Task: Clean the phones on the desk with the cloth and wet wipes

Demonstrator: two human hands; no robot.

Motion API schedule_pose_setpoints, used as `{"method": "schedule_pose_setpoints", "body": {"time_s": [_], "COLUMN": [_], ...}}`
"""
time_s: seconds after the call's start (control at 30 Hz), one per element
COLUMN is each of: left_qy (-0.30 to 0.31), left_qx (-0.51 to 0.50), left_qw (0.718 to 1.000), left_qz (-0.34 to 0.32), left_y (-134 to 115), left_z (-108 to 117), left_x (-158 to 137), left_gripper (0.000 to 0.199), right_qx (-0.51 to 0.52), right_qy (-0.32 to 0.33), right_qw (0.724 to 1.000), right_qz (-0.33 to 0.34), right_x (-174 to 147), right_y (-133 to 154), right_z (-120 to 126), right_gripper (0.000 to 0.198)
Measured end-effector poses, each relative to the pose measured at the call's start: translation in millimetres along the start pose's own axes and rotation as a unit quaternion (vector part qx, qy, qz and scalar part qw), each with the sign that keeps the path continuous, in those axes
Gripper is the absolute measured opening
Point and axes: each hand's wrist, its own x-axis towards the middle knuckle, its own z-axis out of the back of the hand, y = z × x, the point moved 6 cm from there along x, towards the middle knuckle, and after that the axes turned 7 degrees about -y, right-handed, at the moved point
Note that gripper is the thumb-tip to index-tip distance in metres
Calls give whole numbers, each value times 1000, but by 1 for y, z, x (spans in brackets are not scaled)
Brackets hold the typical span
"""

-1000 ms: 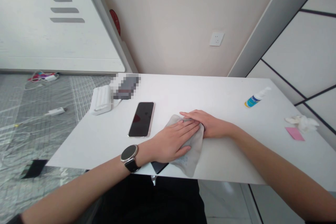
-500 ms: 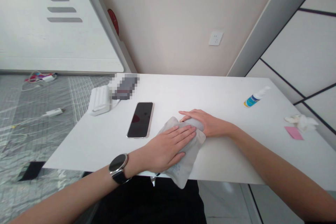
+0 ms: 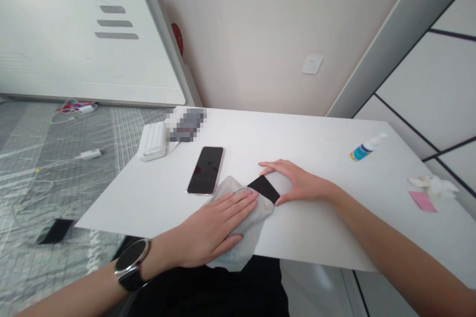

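A grey cloth (image 3: 256, 220) is spread over the table's front edge and hangs a little past it. My left hand (image 3: 219, 223), with a watch on the wrist, lies flat on the cloth, fingers stretched out. From under the cloth pokes one end of a flat black phone (image 3: 264, 188); the rest of it is covered. My right hand (image 3: 297, 181) grips that end by its edges, thumb at the near corner and fingers at the far one. Left of the cloth, another phone (image 3: 206, 171) in a clear case rests with its dark screen up.
On the white table (image 3: 316, 233) are a white power adapter (image 3: 153, 141), a blurred-out dark item (image 3: 189, 125), a small spray bottle (image 3: 368, 147), a pink paper (image 3: 423, 201) and crumpled tissue (image 3: 434, 186). Left is a bed with cables (image 3: 89, 154) on it.
My left hand has slid the cloth left and toward me, baring the phone's black end. My right hand stays at that end. The whole view has shifted slightly.
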Motion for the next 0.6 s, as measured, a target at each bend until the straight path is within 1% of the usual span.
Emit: {"method": "schedule_pose_setpoints", "body": {"time_s": [0.03,0.1,0.17,0.27,0.33,0.4,0.43,0.5,0.6], "left_qy": [0,7,18,19,3,-8,-11,-11,-6], "left_qx": [4,7,-2,-20,-29,-30,-29,-29,-28], "left_qw": [1000,1000,999,998,999,999,999,999,1000], "left_qz": [2,-8,-35,-55,-38,-24,-19,-15,-11], "left_y": [-1,-3,-3,2,10,15,17,18,16], "left_z": [0,-4,-9,-16,-17,-18,-17,-15,-8], "left_x": [-3,2,22,64,87,99,99,88,52], "left_gripper": [72,71,70,65,65,67,68,69,72], "right_qx": [-1,-3,-5,-10,-15,-20,-22,-23,-17], "right_qy": [1,0,-5,-12,-14,-16,-18,-20,-15], "right_qw": [1000,1000,1000,999,999,999,999,999,1000], "right_qz": [0,6,17,34,36,32,29,23,17], "right_x": [1,2,3,3,2,1,1,0,0], "right_y": [0,-1,-1,-1,0,0,0,-1,-2], "right_z": [0,-1,-2,-3,-3,-3,-3,-3,-2], "right_gripper": [98,97,93,84,83,86,88,90,94]}}
